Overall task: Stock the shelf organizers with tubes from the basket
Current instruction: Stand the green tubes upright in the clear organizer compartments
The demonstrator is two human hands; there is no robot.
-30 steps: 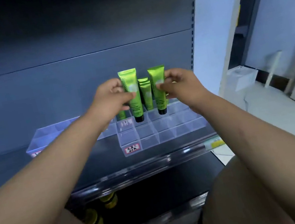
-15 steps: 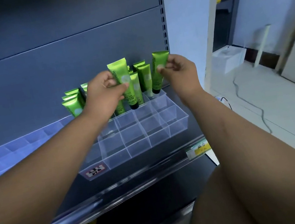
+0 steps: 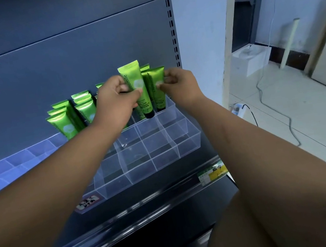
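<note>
My left hand (image 3: 117, 103) grips a green tube with a black cap (image 3: 138, 88), held upright with its cap just above a back cell of the clear shelf organizer (image 3: 185, 143). My right hand (image 3: 179, 87) pinches a second green tube (image 3: 157, 87) that stands cap-down in the rightmost back cell. More green tubes (image 3: 67, 122) stand in the back rows to the left, partly hidden by my left hand. The front cells hold nothing. No basket is in view.
A second clear organizer (image 3: 3, 167) sits to the left on the dark shelf. The shelf's front rail carries a yellow price tag (image 3: 212, 174). To the right lie a tiled floor, a cable (image 3: 273, 105) and a white box (image 3: 252, 61).
The view has swung left and closer, showing more stocked tubes. Both hands have lowered their tubes toward the back cells; the right tube now stands in its cell.
</note>
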